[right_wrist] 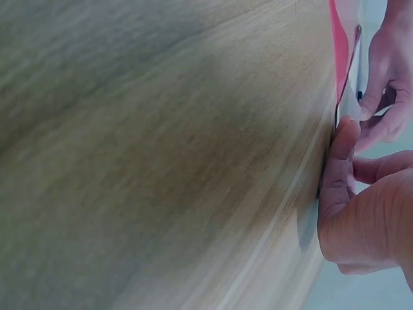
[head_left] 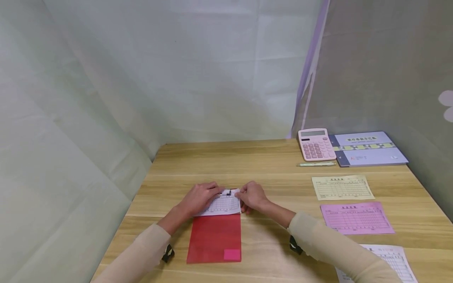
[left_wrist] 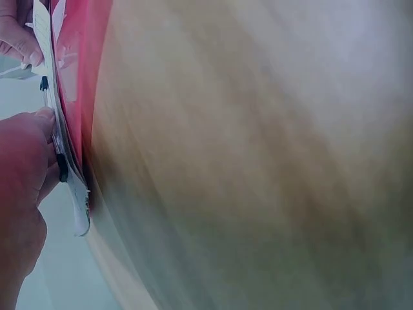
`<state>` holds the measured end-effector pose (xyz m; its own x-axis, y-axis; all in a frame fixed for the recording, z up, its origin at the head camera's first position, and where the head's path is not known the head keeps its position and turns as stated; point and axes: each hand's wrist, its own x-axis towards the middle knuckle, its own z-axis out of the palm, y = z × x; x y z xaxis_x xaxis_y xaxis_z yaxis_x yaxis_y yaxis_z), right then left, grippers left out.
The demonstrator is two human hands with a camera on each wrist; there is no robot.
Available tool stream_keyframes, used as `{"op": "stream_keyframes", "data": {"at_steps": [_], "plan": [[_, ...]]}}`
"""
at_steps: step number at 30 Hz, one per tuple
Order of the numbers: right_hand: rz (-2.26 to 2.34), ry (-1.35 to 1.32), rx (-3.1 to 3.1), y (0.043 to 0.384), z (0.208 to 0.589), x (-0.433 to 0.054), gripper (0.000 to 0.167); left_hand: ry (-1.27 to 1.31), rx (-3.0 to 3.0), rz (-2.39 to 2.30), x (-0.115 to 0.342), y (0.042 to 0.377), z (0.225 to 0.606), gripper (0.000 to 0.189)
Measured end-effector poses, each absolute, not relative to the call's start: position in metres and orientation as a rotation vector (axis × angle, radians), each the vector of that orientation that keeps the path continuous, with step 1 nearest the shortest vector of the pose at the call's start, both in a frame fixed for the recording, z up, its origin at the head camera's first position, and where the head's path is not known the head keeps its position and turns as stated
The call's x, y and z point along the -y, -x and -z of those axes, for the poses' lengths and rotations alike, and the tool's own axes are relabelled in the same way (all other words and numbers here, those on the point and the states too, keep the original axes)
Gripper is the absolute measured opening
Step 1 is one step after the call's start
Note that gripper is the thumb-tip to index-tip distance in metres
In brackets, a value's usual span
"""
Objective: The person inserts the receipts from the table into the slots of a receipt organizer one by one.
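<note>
A red folder lies on the table, with a white printed form across its top end. At that end is a metal clip with black ends. My left hand grips the clip and the top edge from the left; in the left wrist view its thumb presses on the metal between the black ends. With thumb and fingers, my right hand pinches the form's top right corner. In the right wrist view my right hand sits at the paper edge, its index finger along it.
To the right lie a yellow form, a pink form and another white form, partly under the right sleeve. Behind them are a pink calculator, a pen and a ledger book. A pink label marks the folder's lower corner.
</note>
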<state>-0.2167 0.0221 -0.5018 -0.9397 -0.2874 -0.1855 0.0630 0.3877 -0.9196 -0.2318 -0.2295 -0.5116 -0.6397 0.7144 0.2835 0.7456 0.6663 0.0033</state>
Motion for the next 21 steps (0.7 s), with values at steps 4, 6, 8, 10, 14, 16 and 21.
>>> {"op": "stream_keyframes", "data": {"at_steps": [4,6,8,10,14,16,21], "plan": [[1.564,0.194,-2.331,0.217,0.501,-0.022,0.019,1.171,2.617,0.201,0.228,0.231,0.511,0.028],[1.556,0.198,-2.335,0.219,0.501,-0.022,0.020,1.163,2.623,0.212,0.228,0.230,0.511,0.028],[1.534,0.224,-2.385,0.221,0.500,-0.021,0.019,1.147,2.636,0.223,0.228,0.229,0.511,0.029],[1.488,0.267,-2.486,0.223,0.499,-0.021,0.018,1.129,2.652,0.233,0.229,0.229,0.511,0.029],[1.370,0.319,-2.665,0.227,0.497,-0.021,0.017,1.113,2.675,0.245,0.229,0.229,0.511,0.030],[1.325,0.318,-2.665,0.227,0.497,-0.022,0.015,1.116,2.677,0.253,0.229,0.229,0.511,0.030],[1.305,0.360,-2.581,0.228,0.498,-0.024,0.018,1.127,2.668,0.256,0.229,0.230,0.512,0.030]]}}
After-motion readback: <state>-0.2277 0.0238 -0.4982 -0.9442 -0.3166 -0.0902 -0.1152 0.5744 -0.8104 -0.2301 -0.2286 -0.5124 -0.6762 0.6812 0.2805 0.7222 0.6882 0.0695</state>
